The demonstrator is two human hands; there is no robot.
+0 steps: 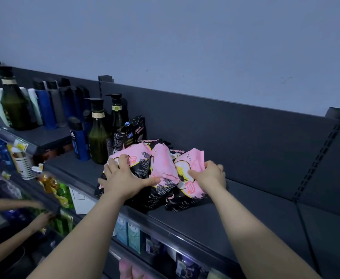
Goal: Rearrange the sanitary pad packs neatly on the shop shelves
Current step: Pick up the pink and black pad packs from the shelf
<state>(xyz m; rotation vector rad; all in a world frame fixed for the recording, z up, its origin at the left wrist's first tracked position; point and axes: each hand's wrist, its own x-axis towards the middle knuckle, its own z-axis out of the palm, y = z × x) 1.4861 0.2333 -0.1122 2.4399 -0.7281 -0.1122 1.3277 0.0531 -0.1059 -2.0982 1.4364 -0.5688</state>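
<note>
Several pink-and-black sanitary pad packs (163,168) lie in a loose heap on the dark top shelf (255,208). My left hand (122,178) grips the left pack of the heap, fingers curled over its top and thumb stretched toward the middle. My right hand (211,175) grips the right pack (189,186) at its upper edge. One more black pack (130,135) stands upright behind the heap, against the bottles.
Dark green pump bottles (98,137) and blue bottles (78,143) stand left of the heap. The shelf's back panel (245,141) rises behind it. Lower shelves hold boxes (128,232) and drinks (62,194). Another person's hands (42,216) reach into the lower left shelves.
</note>
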